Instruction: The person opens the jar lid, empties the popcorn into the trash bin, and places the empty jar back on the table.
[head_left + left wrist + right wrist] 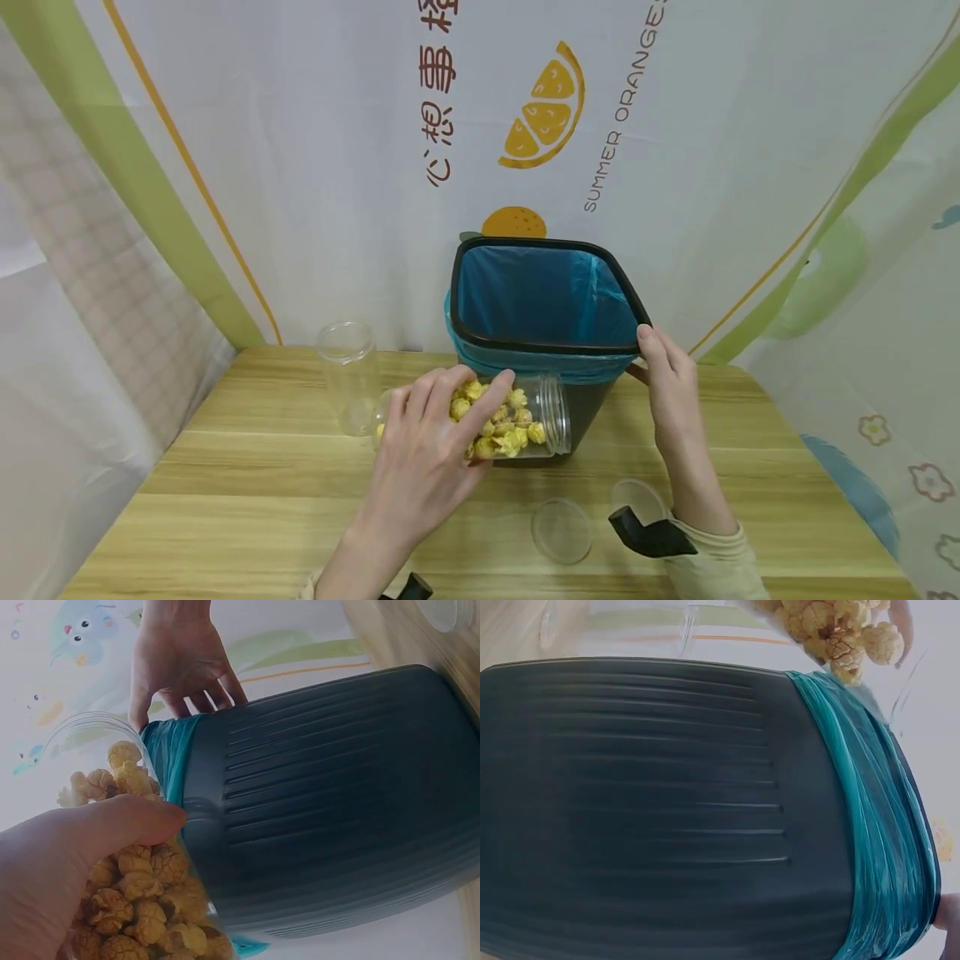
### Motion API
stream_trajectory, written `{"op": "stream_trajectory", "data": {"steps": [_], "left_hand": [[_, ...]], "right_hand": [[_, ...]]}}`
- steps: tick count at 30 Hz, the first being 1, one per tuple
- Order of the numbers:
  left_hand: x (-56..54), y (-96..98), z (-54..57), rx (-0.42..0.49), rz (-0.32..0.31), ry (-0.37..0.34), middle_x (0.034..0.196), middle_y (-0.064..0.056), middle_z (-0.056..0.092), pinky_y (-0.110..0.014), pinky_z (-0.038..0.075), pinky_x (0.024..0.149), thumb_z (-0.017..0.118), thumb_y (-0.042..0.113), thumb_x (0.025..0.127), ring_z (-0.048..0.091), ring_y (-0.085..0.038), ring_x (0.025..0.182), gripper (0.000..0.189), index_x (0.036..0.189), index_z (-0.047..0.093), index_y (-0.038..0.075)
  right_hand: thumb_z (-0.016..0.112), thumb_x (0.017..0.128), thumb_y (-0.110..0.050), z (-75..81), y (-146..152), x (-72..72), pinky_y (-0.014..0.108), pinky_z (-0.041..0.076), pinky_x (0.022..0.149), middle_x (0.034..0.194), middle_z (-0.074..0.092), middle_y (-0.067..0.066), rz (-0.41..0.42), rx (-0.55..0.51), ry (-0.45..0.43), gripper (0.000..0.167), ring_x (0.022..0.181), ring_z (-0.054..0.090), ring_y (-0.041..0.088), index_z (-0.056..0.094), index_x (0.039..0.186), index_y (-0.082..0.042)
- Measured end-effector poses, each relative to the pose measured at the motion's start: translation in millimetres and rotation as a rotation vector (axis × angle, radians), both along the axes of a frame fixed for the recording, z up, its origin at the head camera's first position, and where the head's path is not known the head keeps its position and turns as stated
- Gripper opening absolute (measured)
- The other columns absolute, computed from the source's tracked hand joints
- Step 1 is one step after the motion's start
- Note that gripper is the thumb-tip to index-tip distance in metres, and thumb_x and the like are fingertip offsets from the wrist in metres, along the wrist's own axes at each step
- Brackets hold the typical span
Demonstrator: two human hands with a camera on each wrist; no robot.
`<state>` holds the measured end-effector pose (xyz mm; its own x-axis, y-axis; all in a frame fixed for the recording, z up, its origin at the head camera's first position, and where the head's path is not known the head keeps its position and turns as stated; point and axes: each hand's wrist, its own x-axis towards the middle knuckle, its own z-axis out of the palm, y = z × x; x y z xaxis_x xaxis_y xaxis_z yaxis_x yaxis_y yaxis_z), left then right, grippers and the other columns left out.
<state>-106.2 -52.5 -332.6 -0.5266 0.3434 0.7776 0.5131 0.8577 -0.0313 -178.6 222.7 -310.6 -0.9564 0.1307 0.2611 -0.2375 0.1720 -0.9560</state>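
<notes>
My left hand (431, 450) grips a clear plastic jar (553, 412) round its side. The jar is tipped nearly level, its uncapped mouth facing right, in front of the dark trash bin (588, 408). Yellow popcorn (513, 437) lies inside the jar; in the left wrist view the popcorn (142, 907) fills much of it. A blue bag (877, 840) lines the bin and folds out under its black rim (551, 346). At the rim's right front corner, my right hand (671, 383) pinches the edge, thumb on top and fingers below.
Another clear jar (348, 392) stands upright on the wooden table (247, 467), at the back left. Two clear round lids, a nearer lid (561, 531) and a farther lid (636, 500), lie near my right forearm. A printed white curtain (337, 167) hangs behind the bin.
</notes>
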Motion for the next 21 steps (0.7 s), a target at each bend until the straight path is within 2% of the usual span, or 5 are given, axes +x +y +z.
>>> {"op": "stream_trajectory", "data": {"steps": [2,5,12,15,21], "left_hand": [[-0.5,0.3,0.0,0.006,-0.002,0.012,0.128,-0.008,0.059,-0.042,0.043,0.084,0.099,0.031,0.055,0.055,-0.028,0.115,0.103,0.148,0.052,0.032],[-0.8,0.7,0.0,0.01,-0.008,0.025,0.127,-0.008,0.059,-0.042,0.043,0.083,0.099,0.031,0.055,0.055,-0.028,0.114,0.103,0.147,0.053,0.031],[1.6,3.4,0.6,-0.004,-0.015,0.031,0.127,-0.008,0.059,-0.043,0.045,0.083,0.1,0.035,0.055,0.056,-0.027,0.114,0.103,0.147,0.054,0.031],[3.0,4.3,2.1,0.002,-0.02,0.03,0.127,-0.008,0.059,-0.043,0.044,0.083,0.1,0.034,0.054,0.055,-0.027,0.114,0.103,0.147,0.055,0.03],[4.7,7.2,10.5,0.003,-0.036,0.05,0.127,-0.008,0.059,-0.042,0.043,0.083,0.099,0.034,0.056,0.055,-0.027,0.115,0.102,0.147,0.054,0.031]], "right_hand": [[0.042,0.109,-0.044,-0.4,1,0.1,0.012,0.051,0.093,0.147,0.055,0.003,0.005,0.0,-0.002,0.055,0.129,0.053,0.006,0.053,0.149,-0.008],[0.043,0.109,-0.043,-1.3,1,-0.7,0.013,0.052,0.093,0.149,0.055,0.005,0.01,-0.012,0.009,0.054,0.129,0.054,0.006,0.054,0.149,-0.008],[0.045,0.108,-0.041,-3.0,1,-2.1,0.015,0.053,0.093,0.123,0.065,-0.011,0.009,-0.033,0.033,0.052,0.125,0.056,0.009,0.06,0.14,-0.004],[0.044,0.109,-0.041,-4.2,1,-2.3,0.014,0.053,0.092,0.122,0.066,-0.015,0.009,-0.03,0.041,0.05,0.125,0.056,0.009,0.061,0.14,-0.005],[0.044,0.109,-0.041,-6.3,1,-3.4,0.014,0.054,0.092,0.123,0.066,-0.011,0.005,-0.03,0.054,0.049,0.125,0.056,0.01,0.063,0.137,-0.007]]}}
